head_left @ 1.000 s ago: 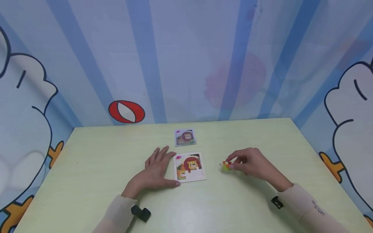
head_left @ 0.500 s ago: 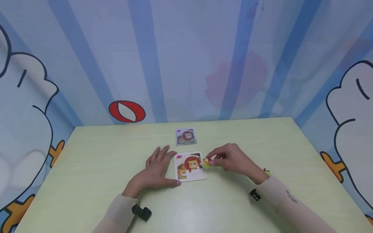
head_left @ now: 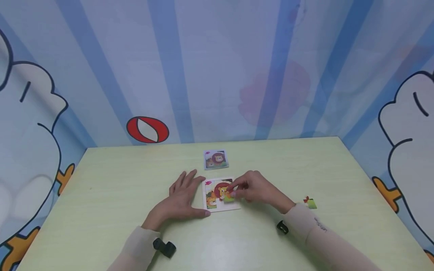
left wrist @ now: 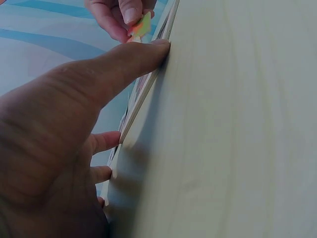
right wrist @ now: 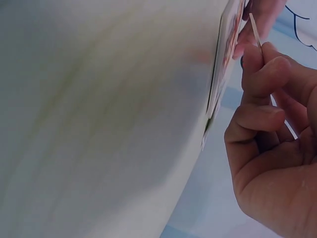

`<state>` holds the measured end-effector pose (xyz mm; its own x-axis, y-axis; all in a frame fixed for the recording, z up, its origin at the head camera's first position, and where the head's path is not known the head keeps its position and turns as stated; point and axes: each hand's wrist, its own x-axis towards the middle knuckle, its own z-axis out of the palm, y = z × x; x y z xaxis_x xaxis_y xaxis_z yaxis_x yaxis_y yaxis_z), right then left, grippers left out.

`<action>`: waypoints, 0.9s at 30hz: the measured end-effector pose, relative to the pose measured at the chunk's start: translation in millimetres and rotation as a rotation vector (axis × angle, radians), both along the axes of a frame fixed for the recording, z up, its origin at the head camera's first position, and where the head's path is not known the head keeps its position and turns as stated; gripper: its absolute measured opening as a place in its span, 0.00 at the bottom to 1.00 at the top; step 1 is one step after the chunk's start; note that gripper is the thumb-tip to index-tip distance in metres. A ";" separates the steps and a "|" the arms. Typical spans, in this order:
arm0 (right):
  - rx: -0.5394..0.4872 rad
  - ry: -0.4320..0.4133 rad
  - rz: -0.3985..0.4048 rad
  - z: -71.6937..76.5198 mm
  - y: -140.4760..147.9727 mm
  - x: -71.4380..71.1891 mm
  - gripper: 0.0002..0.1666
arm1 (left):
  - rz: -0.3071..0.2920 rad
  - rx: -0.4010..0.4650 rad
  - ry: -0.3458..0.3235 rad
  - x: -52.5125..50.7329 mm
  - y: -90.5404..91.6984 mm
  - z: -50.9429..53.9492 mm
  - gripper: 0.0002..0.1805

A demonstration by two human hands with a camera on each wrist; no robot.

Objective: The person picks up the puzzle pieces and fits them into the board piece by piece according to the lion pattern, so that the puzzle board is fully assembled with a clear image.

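A square lion jigsaw puzzle (head_left: 220, 206) with a white frame lies on the table, its picture partly filled and its lower part bare white. My left hand (head_left: 181, 202) lies along its left side, fingers spread and straight, the index finger and thumb touching the left corners. Between thumb and fingertips, my right hand (head_left: 257, 189) pinches a green and orange puzzle piece (head_left: 229, 198) over the lower right of the picture. In the right wrist view that piece (right wrist: 255, 30) appears edge-on, above the board. Another puzzle piece (head_left: 310, 203), green with red, lies right of the right forearm.
Behind the puzzle lies a small card (head_left: 216, 160) with the same lion picture. The pale table (head_left: 129, 169) ends at a blue striped backdrop (head_left: 217, 75). Dark wrist cameras sit at both cuffs, including the left camera (head_left: 164, 248).
My right hand has carried the pinched piece leftward from the table to over the puzzle. The loose piece by the right sleeve has come into view. My left hand stays in place.
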<state>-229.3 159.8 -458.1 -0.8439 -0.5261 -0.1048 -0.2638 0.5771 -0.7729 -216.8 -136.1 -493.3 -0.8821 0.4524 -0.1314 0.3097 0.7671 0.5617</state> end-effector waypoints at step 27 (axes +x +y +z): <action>0.063 -0.084 0.019 -6.1 -29.6 -1.6 0.02 | -0.011 -0.035 -0.011 0.6 0.6 5.9 0.59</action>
